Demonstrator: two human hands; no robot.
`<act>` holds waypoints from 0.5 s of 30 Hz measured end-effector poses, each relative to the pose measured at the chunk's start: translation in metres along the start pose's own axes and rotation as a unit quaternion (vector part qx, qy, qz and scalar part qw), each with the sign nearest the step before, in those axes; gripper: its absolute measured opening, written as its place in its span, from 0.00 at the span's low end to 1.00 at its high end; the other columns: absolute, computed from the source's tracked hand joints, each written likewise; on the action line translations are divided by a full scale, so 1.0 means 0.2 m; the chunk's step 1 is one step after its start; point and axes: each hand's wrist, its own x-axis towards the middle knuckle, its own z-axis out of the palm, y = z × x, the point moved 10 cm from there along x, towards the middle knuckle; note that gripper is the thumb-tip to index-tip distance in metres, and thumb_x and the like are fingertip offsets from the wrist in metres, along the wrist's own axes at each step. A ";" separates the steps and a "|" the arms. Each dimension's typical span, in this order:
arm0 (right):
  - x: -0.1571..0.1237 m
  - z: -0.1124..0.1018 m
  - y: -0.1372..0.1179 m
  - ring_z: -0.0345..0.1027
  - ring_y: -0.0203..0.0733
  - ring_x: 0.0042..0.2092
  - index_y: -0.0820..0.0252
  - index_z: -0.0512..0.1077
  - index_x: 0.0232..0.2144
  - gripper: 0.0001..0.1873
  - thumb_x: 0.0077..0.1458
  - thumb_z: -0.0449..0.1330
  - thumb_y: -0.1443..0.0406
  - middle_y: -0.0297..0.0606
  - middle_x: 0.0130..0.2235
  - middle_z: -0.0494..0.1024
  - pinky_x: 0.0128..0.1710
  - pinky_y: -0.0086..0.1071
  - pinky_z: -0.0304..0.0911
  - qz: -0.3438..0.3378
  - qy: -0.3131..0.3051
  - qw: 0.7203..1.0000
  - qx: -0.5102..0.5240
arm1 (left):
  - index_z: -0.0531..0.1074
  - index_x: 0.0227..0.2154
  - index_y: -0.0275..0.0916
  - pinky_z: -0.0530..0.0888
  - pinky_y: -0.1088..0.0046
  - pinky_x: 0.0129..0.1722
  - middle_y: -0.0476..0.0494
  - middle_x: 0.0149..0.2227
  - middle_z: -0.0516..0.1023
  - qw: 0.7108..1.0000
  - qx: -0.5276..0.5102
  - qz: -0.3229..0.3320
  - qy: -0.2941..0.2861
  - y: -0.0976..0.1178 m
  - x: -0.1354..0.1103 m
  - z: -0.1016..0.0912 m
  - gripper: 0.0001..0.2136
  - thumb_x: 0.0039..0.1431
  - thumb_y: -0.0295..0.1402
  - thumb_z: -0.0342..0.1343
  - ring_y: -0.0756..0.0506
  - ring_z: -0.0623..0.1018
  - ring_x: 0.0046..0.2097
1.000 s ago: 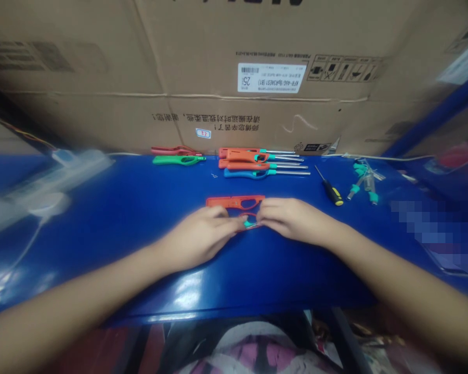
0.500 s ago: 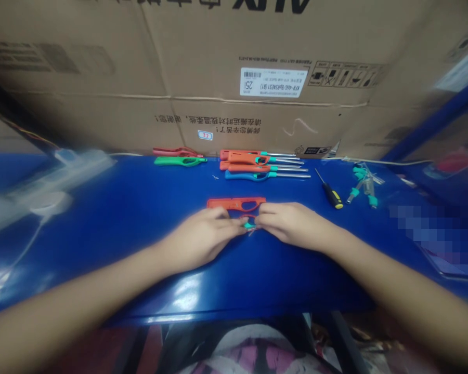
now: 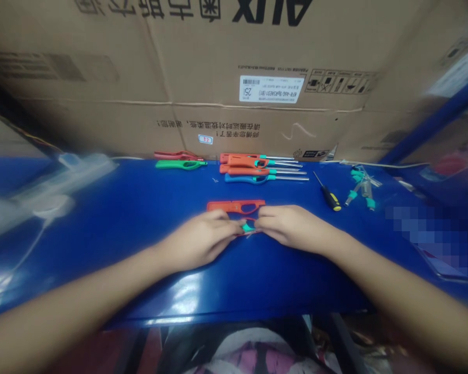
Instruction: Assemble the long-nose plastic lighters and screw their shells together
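An orange lighter shell half (image 3: 236, 206) lies flat on the blue table (image 3: 140, 218). Just in front of it my left hand (image 3: 203, 239) and my right hand (image 3: 286, 224) meet, fingers pinched together. Between the fingertips sits a small teal part (image 3: 248, 227) on a second orange piece, mostly hidden by the fingers. Both hands rest on the tabletop.
Several assembled long-nosed lighters (image 3: 263, 170) lie in a row at the back, with green and red shells (image 3: 179, 160) to their left. A yellow-black screwdriver (image 3: 329, 196) and teal-capped parts (image 3: 361, 189) lie to the right. Cardboard boxes (image 3: 234, 78) wall the back. A white cable and blurred items lie at left.
The hands have stayed together on the teal part with only slight finger shifts. The view has tilted a little, showing more of the box.
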 end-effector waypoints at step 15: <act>0.00 0.01 0.01 0.68 0.37 0.34 0.58 0.77 0.39 0.12 0.67 0.53 0.67 0.38 0.39 0.76 0.31 0.29 0.57 0.000 0.011 1.000 0.018 | 0.77 0.50 0.42 0.77 0.65 0.47 0.42 0.48 0.81 1.000 -0.008 0.021 0.021 0.00 0.00 -0.01 0.12 0.70 0.30 0.50 0.43 0.76 0.47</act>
